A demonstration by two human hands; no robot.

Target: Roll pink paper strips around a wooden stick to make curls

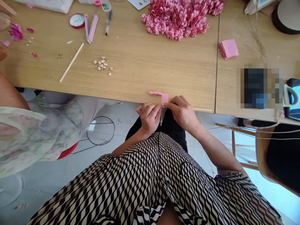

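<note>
No text can be read: the small dark marks point(59, 56) on the pale brown wood-grain tabletop point(131, 50) (characters or scuffs, impossible to say which) are too indistinct to make out.

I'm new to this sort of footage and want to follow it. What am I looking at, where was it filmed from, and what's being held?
There is no machine here, only a person's bare hands. One camera, worn on the head, looks forward and down, so the black-and-cream patterned shirt is the wearer's own. The left hand and right hand meet at the edge of the light-brown wooden table, their fingers pinching the near edge of a thin, flat pink square. A small ridged pink strip shows beside it. Farther back are a big heap of curly pink pieces, a stack of pink squares, a straight pale stick and small beige oval pieces. The person in the pale floral garment is someone else.
</note>
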